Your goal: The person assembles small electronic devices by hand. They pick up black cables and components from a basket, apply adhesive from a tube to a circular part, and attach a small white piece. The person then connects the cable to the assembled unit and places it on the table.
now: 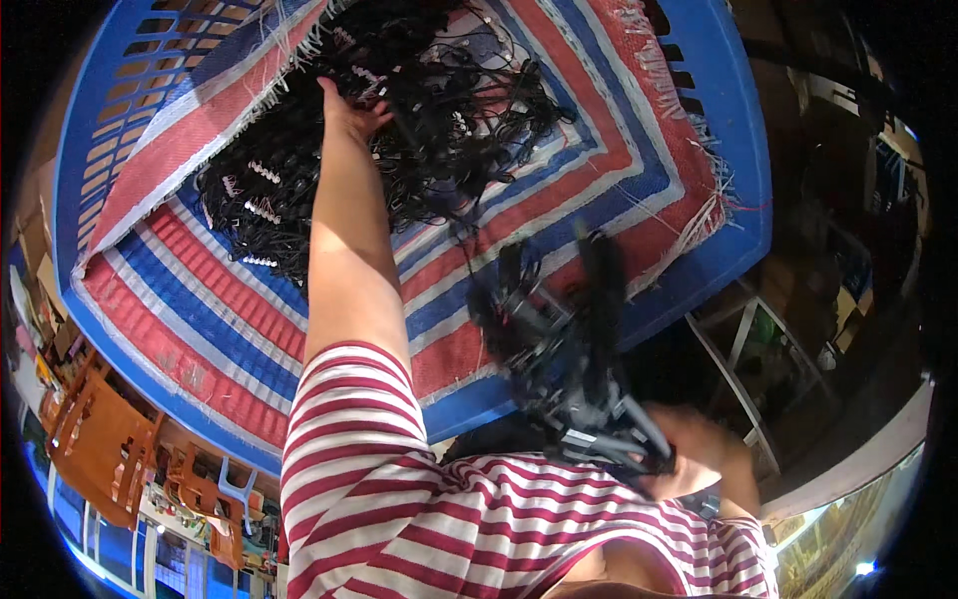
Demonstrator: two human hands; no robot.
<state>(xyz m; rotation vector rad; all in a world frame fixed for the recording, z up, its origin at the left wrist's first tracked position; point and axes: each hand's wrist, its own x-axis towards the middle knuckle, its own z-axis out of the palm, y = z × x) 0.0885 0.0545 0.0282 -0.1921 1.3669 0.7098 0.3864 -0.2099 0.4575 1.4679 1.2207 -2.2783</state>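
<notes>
My left arm reaches up into a large pile of black cables (264, 185) with small white connectors. My left hand (351, 112) lies at the pile with the fingers that show spread apart; the rest are hidden among the dark strands. Close to my body on the right, my right hand (689, 449), blurred by motion, is closed on one end of a bundle of black cables (564, 349). That bundle hangs over the basket's near rim, its far end smeared, and thin strands run toward the pile.
A blue plastic basket (743, 200) surrounds the pile, lined with a red, white and blue striped woven sheet (639, 150) with frayed edges. Brown wooden chairs (100, 449) stand at the lower left. A metal rack (733, 349) is on the right.
</notes>
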